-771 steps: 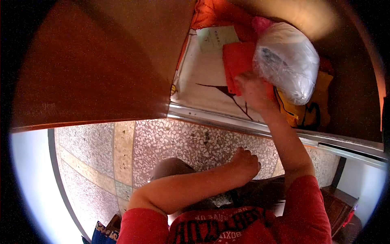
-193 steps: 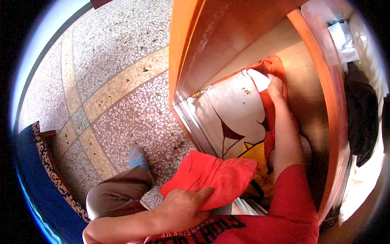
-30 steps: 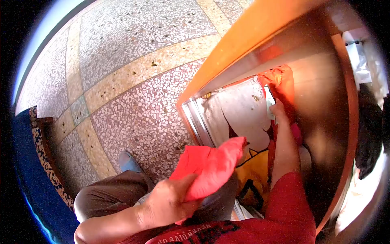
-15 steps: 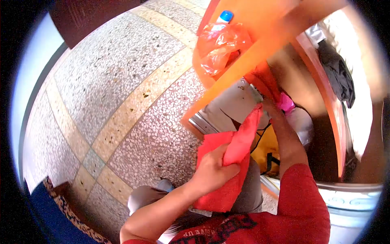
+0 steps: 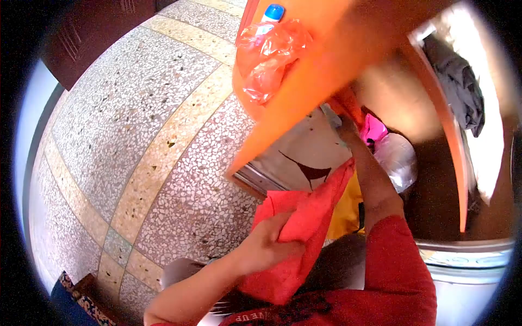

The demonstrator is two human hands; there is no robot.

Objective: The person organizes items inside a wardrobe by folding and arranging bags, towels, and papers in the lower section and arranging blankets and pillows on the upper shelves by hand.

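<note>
My left hand [image 5: 269, 244] is closed on a folded red cloth [image 5: 304, 225], which hangs in front of my lap. The cloth's upper corner reaches up to my right forearm. My right hand [image 5: 347, 130] is inside the orange-edged cupboard, over a pale sheet [image 5: 310, 146] with a dark torn gap. Its fingers are dark and hidden, so their grip does not show. Just beyond that hand lies a red-orange fabric [image 5: 348, 103]. Beside my right forearm are a bright pink item [image 5: 373, 128] and a clear plastic-wrapped bundle [image 5: 397, 157].
An orange board [image 5: 304, 108] slants across the view above my hands. On the orange surface behind it lie a translucent orange plastic bag [image 5: 272, 54] and a blue-capped bottle [image 5: 273, 13]. A yellow bag [image 5: 345, 209] is below the cupboard opening. Dark cloth [image 5: 459, 87] hangs at right.
The view has shifted a little, showing more of the pale sheet. My left hand and the red cloth sit slightly lower and further left. My right arm stays reached into the cupboard.
</note>
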